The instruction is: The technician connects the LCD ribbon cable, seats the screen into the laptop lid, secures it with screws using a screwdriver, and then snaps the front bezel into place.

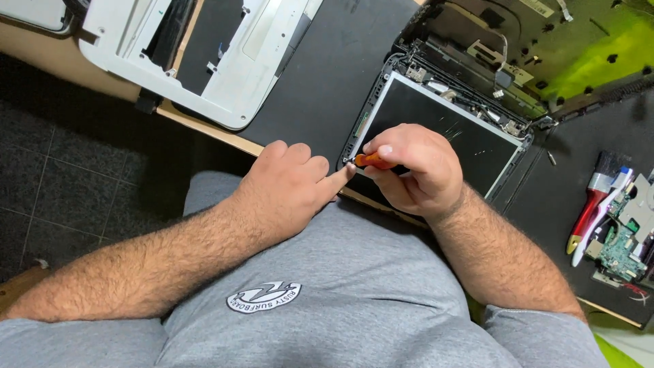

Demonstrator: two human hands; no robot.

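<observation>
A: 2 hands meet at the near-left corner of the laptop screen panel. State each grip.

B: The right hand is curled shut around an orange-handled screwdriver. Most of the handle is hidden inside the fist, and the tip at the panel corner is too small to make out. The left hand holds nothing; its forefinger is stretched out to touch that corner, the other fingers loosely folded.

A: Where does the panel lie?

B: Flat on the black mat covering the counter, its far edge against the opened laptop base, which the frame cuts off.

A: Other items?

B: 1 white plastic cover at far left, partly cropped. At right, a green circuit board and a red-handled brush.
</observation>
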